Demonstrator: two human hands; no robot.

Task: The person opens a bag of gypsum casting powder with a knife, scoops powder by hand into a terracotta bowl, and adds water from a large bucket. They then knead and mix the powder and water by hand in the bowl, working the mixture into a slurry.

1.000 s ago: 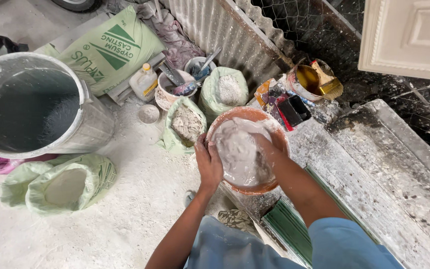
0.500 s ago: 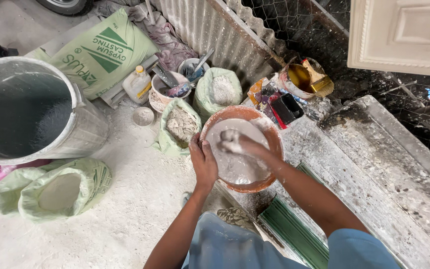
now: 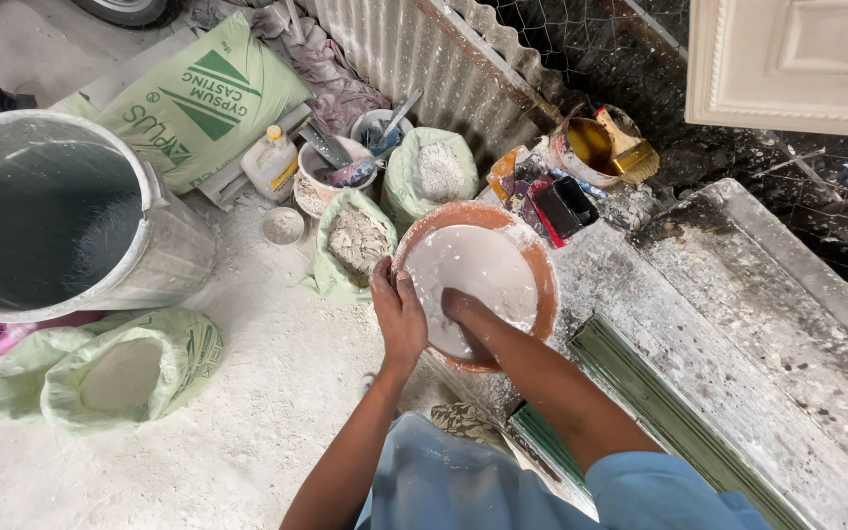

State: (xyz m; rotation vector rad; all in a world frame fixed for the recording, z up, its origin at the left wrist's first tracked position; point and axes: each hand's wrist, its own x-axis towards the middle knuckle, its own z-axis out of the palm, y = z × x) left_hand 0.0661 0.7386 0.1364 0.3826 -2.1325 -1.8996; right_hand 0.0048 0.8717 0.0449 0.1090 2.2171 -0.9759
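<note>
A round terracotta-coloured bowl (image 3: pixel 542 285) sits at the edge of a plaster-crusted slab (image 3: pixel 738 324) and holds smooth white wet plaster (image 3: pixel 478 270). Just behind it stand two open green sacks, one (image 3: pixel 355 240) with lumpy grey-white chunks and one (image 3: pixel 434 172) with fine white powder; a small tub (image 3: pixel 331 167) with tools and a white plastic bottle (image 3: pixel 272 162) are near them. Farther right, a pot (image 3: pixel 591 147) of yellowish liquid carries a paintbrush (image 3: pixel 625 142). At far left a large grey bucket (image 3: pixel 149 265) holds dark water, with another open green sack (image 3: pixel 120 378) of white powder below it and a printed green bag (image 3: pixel 203 103) lying flat behind. The left hand (image 3: pixel 397 314) is closed over the bowl's near rim, gripping it. The right hand (image 3: pixel 463 314) reaches down into the plaster, fingers sunk in it, so whether it is open or closed cannot be told. The floor (image 3: pixel 247 412) is thick with white dust; corrugated sheet and wire mesh back the scene.
</note>
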